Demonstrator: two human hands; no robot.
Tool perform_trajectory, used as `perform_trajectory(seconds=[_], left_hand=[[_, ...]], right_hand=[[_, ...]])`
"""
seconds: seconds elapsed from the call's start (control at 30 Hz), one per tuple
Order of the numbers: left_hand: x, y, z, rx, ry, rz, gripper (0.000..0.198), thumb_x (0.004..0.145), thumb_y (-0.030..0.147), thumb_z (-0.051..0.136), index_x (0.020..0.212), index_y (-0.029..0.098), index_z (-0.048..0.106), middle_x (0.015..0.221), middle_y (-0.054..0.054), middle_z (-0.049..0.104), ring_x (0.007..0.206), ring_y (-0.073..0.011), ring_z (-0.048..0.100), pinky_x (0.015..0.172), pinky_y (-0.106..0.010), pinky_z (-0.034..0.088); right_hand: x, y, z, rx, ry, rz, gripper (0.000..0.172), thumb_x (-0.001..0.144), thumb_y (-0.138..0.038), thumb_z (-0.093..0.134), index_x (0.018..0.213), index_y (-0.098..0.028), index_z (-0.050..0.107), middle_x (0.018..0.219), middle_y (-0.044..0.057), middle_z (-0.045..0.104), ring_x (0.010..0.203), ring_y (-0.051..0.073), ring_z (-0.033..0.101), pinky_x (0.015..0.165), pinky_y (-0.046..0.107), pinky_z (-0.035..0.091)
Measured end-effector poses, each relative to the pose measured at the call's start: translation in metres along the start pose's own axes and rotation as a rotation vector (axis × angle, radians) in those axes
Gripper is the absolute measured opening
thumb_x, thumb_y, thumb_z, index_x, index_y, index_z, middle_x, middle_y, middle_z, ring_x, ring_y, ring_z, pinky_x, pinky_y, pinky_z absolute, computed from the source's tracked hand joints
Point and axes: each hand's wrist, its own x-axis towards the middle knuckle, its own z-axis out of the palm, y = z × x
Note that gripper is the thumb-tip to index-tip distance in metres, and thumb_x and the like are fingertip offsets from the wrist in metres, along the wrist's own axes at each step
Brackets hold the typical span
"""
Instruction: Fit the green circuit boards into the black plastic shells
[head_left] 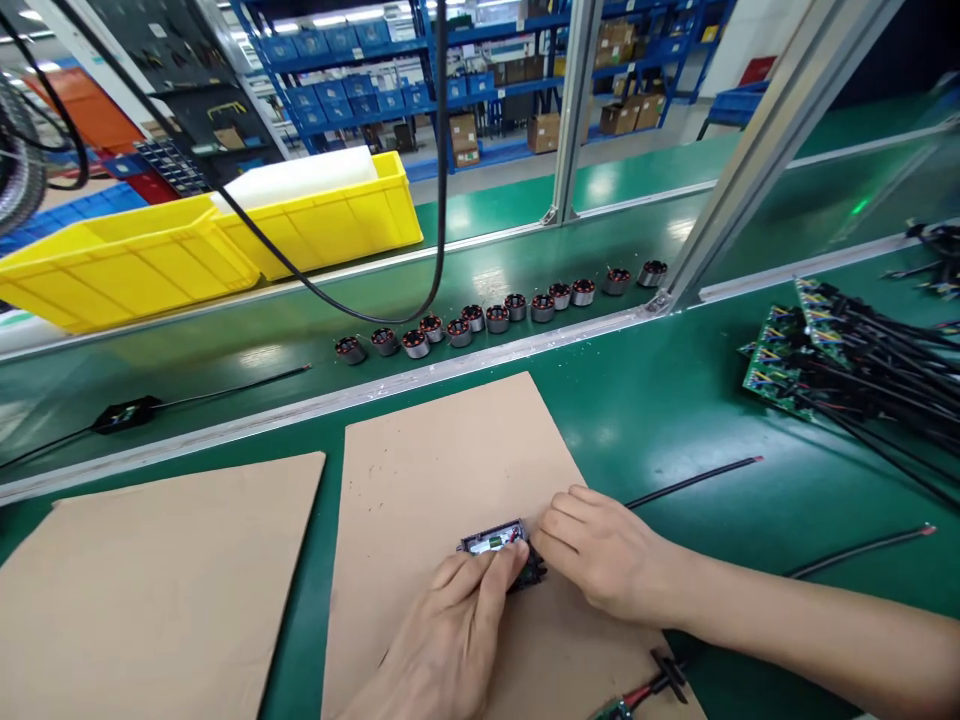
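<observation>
A small open black electronics case (pixel 491 533) lies on the cardboard sheet (pixel 427 460), with a pale board, a green part and red wires inside. My left hand (pixel 457 630) is closed on it, thumb and index finger pressing on its near side. At the case's right end, my right hand (pixel 596 545) has its fingers curled together, and whatever they pinch is hidden. A black cable (pixel 690 482) with a reddish tip emerges from behind my right hand. Below that hand, a green circuit board with red and black wires (pixel 637 695) is partly cut off by the frame.
A second cardboard sheet (pixel 157 590) lies left. Several round motor stators (pixel 497 319) line the channel behind a metal rail (pixel 420 385). Wired circuit boards (pixel 787 360) are piled right. Yellow bins (pixel 322 225), a hanging black cable (pixel 441 150) and an aluminium post (pixel 780 150) stand beyond.
</observation>
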Motion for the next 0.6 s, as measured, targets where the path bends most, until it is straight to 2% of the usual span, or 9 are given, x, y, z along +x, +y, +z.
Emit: perform_trajectory(seconds=[0.1,0.2,0.33,0.43,0.47,0.53,0.6], left_hand=[[0.001,0.004,0.004,0.033,0.016,-0.004,0.059,0.090,-0.001,0.028,0.148,0.002,0.023,0.125,-0.020,0.062,0.110,-0.0265,0.058,0.089,-0.041,0.051],[0.004,0.006,-0.004,-0.014,-0.016,-0.025,0.067,0.086,-0.002,0.030,0.151,0.005,0.017,0.127,-0.021,0.060,0.109,-0.0282,0.059,0.087,-0.045,0.050],[0.004,0.002,-0.020,-0.094,-0.057,-0.081,0.068,0.086,0.005,0.038,0.150,0.011,0.017,0.136,-0.017,0.054,0.116,-0.0272,0.055,0.093,-0.048,0.048],[0.001,0.000,-0.021,-0.139,-0.007,-0.235,0.080,0.086,0.018,0.054,0.151,0.012,0.007,0.141,-0.019,0.048,0.128,-0.0312,0.044,0.102,-0.054,0.042],[0.001,0.000,-0.019,-0.138,0.010,-0.284,0.084,0.084,0.022,0.060,0.150,0.013,0.009,0.142,-0.020,0.046,0.129,-0.0337,0.042,0.102,-0.057,0.041],[0.001,0.001,-0.016,-0.123,0.019,-0.338,0.080,0.079,0.023,0.067,0.145,0.015,0.022,0.138,-0.020,0.047,0.125,-0.0360,0.045,0.100,-0.059,0.043],[0.003,-0.001,-0.022,-0.138,0.004,-0.357,0.070,0.076,0.018,0.066,0.137,0.018,0.032,0.130,-0.017,0.051,0.115,-0.0331,0.053,0.096,-0.054,0.048]], right_hand=[[0.002,-0.003,0.000,-0.061,-0.004,-0.078,0.021,0.090,-0.006,0.041,0.087,-0.011,0.061,0.080,0.007,0.053,0.074,0.021,0.042,0.066,0.035,0.031],[0.003,-0.004,0.000,-0.095,-0.015,-0.099,0.020,0.089,-0.005,0.042,0.087,-0.011,0.061,0.081,0.008,0.054,0.076,0.021,0.043,0.067,0.035,0.032],[-0.001,0.001,0.005,-0.042,-0.045,-0.014,0.015,0.092,-0.009,0.045,0.092,-0.013,0.060,0.084,0.006,0.056,0.079,0.020,0.045,0.070,0.034,0.034],[-0.006,0.002,0.011,-0.008,-0.022,0.072,0.017,0.094,-0.011,0.043,0.099,-0.015,0.059,0.087,0.006,0.057,0.081,0.020,0.048,0.074,0.035,0.037],[-0.007,0.001,0.012,0.011,-0.007,0.091,0.018,0.095,-0.011,0.042,0.098,-0.015,0.059,0.088,0.006,0.057,0.082,0.020,0.049,0.075,0.035,0.038],[-0.006,-0.001,0.011,0.063,0.023,0.130,0.019,0.095,-0.012,0.040,0.093,-0.017,0.058,0.087,0.006,0.059,0.081,0.020,0.053,0.073,0.035,0.040],[-0.001,0.003,0.003,0.114,0.049,0.164,0.020,0.097,-0.015,0.038,0.089,-0.019,0.055,0.083,0.004,0.060,0.074,0.019,0.056,0.066,0.033,0.042]])
